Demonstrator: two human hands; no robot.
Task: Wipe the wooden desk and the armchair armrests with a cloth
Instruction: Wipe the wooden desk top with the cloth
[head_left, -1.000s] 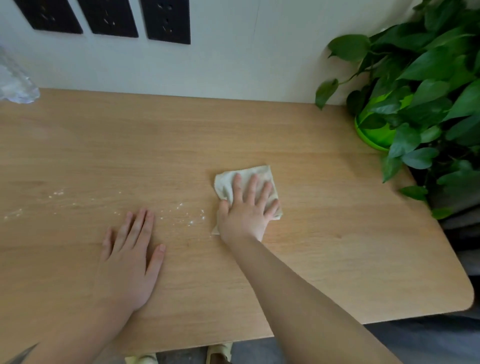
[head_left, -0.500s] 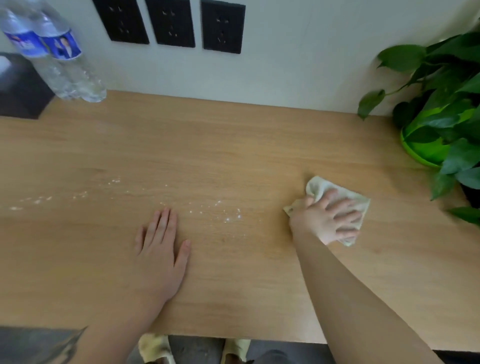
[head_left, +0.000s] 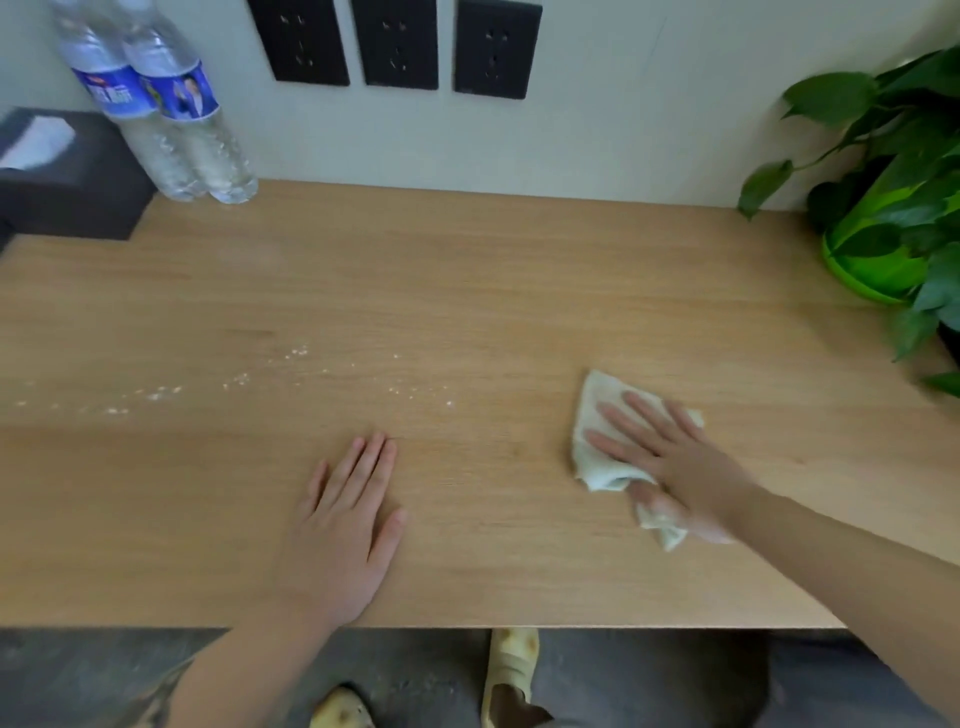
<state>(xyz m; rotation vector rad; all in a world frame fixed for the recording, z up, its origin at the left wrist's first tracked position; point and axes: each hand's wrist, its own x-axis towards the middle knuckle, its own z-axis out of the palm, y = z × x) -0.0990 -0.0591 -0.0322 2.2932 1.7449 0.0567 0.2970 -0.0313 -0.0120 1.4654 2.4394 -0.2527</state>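
A light wooden desk (head_left: 467, 291) fills the view. My right hand (head_left: 670, 462) presses a crumpled pale cloth (head_left: 597, 431) flat on the desk at the right, fingers spread and pointing left, thumb tucked against the cloth's lower fold. My left hand (head_left: 345, 519) lies flat and spread on the desk near its front edge, holding nothing. A trail of white crumbs (head_left: 239, 382) runs across the desk from the far left to just above my left hand. No armchair is in view.
Two water bottles (head_left: 171, 109) stand at the back left beside a black tissue box (head_left: 62, 171). A potted plant in a green pot (head_left: 872, 265) occupies the back right corner. Wall sockets (head_left: 395, 44) sit above the desk. Feet in slippers (head_left: 511, 670) show below the front edge.
My right hand has swept the cloth from the desk's middle to the right, and its fingers now point left. The view has shifted left, revealing the bottles and tissue box. My left hand has stayed put.
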